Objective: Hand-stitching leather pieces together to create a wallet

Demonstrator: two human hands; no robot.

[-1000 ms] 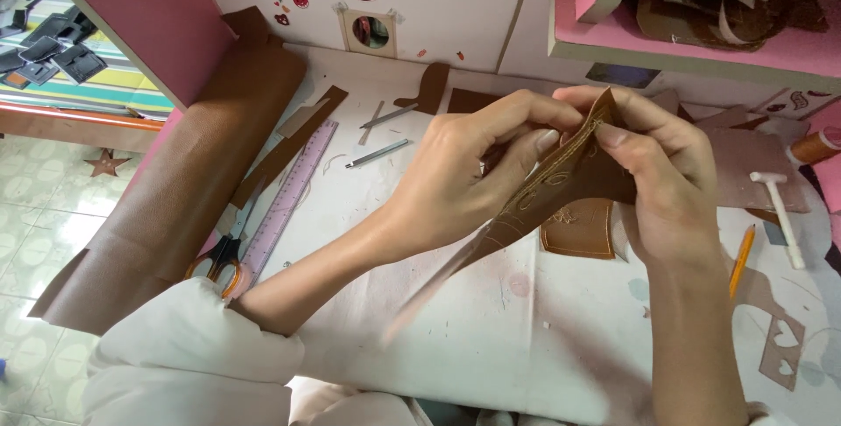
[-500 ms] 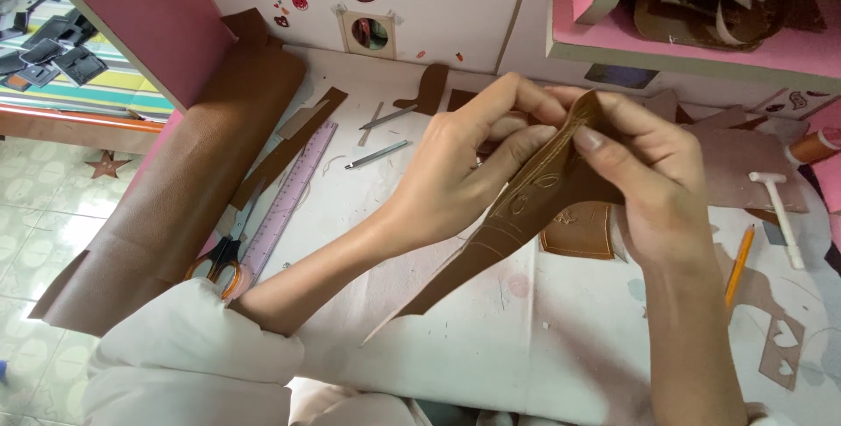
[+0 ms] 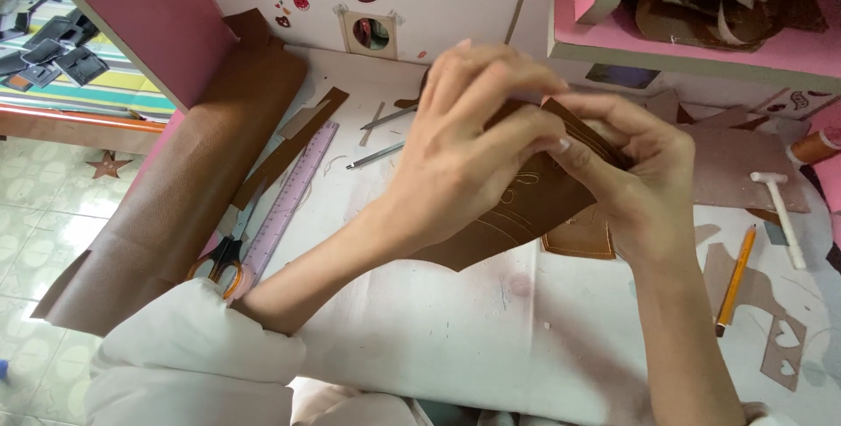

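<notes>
The white table [image 3: 455, 347] carries everything, with a big roll of brown leather [image 3: 175, 198] lying well to the left of the grip. Both hands meet above the middle of the table on a brown leather piece [image 3: 517, 216] marked with pale drawn lines; it hangs from the grip, its lower part slanting down and left, clear of the table.

The left hand [image 3: 464, 146] is closed over the top edge of the piece, fingers curled across the front. The right hand [image 3: 631, 172] pinches the same edge from the right side, thumb and fingertips pressed on the leather. The work looks like folding or creasing that upper edge, so it would go best with both pinches close together, pressure even, and the fold kept along the marked line rather than across it.

Just below the grip lies a smaller leather cut-out [image 3: 580, 238]. Left of it sit a lilac ruler [image 3: 289, 198] and orange-handled scissors [image 3: 219, 264]; right, a small white hammer [image 3: 780, 211] and an orange pencil [image 3: 734, 277].
</notes>
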